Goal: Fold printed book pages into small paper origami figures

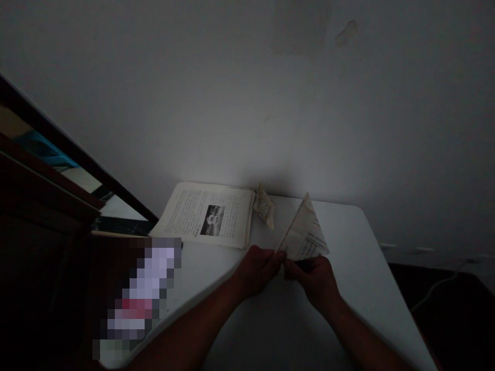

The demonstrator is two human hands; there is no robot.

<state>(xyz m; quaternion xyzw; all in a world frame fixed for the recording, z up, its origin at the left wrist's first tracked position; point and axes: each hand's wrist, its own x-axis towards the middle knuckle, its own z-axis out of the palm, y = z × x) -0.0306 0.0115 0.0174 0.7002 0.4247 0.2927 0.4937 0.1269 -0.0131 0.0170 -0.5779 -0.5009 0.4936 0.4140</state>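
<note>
A printed sheet of paper folded into a triangle stands with its point up between my hands. My left hand pinches its lower left corner. Along the bottom edge, my right hand has its fingers closed on the paper, thumb close to the left thumb. Just beyond my left hand lies a small folded paper boat, also of printed paper. The lower edge of the triangle is partly hidden by my fingers.
An open book with a printed picture lies at the back left of the white table. Behind it rises a grey wall. A blurred-out object is at the left edge, and a pale cable runs at the right.
</note>
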